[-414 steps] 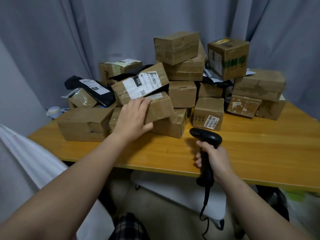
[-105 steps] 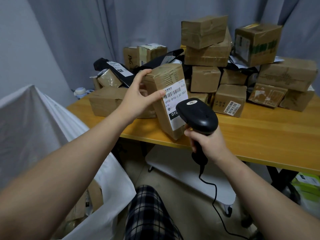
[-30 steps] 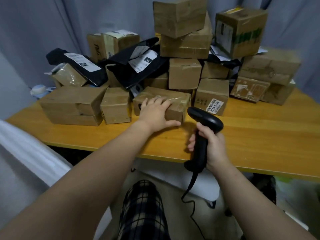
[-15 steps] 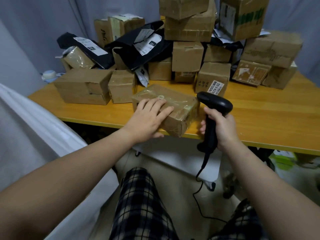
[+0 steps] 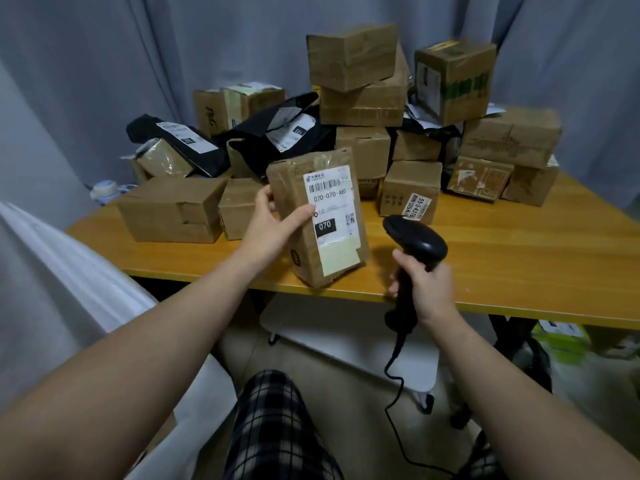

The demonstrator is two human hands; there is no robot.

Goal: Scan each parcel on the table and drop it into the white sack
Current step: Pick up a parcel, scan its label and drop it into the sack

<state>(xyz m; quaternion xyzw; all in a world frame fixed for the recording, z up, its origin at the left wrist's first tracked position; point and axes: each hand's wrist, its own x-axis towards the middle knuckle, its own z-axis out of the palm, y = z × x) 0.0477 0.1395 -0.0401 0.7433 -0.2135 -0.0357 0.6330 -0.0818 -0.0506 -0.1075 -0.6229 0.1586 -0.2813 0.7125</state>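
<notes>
- Over the near edge of the table [image 5: 519,268], our left hand [image 5: 273,233] grips one brown parcel [image 5: 304,258] upright. The thumb lies across the front and the fingers curl behind its left side, so the label [image 5: 330,202] faces us with the barcode uncovered.
- Our right hand [image 5: 424,285] is wrapped round the handle of the black scanner [image 5: 415,240], just to the right of the parcel. We cannot tell whether its window is on the barcode, so we judge the scan as not yet made.
- Beside our left arm the white sack [image 5: 69,278] stands close, which should keep the drop short.
- Behind the held parcel, the pile of parcels [image 5: 360,109] waits on the table, with black mailers [image 5: 277,140] among the boxes.
</notes>
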